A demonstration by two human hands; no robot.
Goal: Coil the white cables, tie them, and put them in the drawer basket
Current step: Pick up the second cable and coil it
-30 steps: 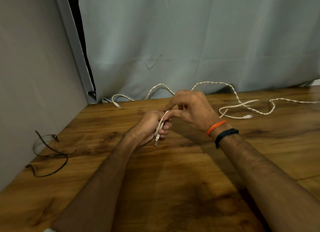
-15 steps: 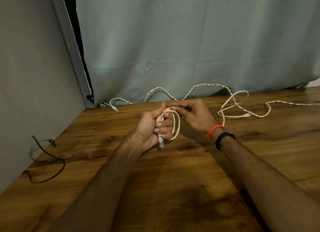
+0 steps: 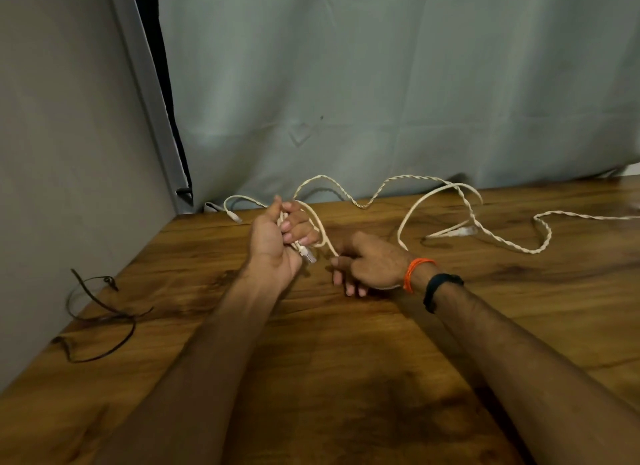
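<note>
My left hand (image 3: 273, 242) is curled around a couple loops of the white cable (image 3: 320, 229), plug dangling under my fingers. Right hand (image 3: 372, 263) pinches the strand just beside it, low over the table (image 3: 346, 378). Black ties (image 3: 100, 319) sit off left. The rest of the cable snakes back toward the curtain (image 3: 381, 83).

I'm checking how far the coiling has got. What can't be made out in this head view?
- Loop count: the left hand grips the white cable, its fingers covering the turns.
- Right hand: seen from the back, so its hold on the cable is unclear.
- Cable's far end: cut off by the right edge.
- Drawer basket: not in view.
- Black ties: too thin to count.
</note>
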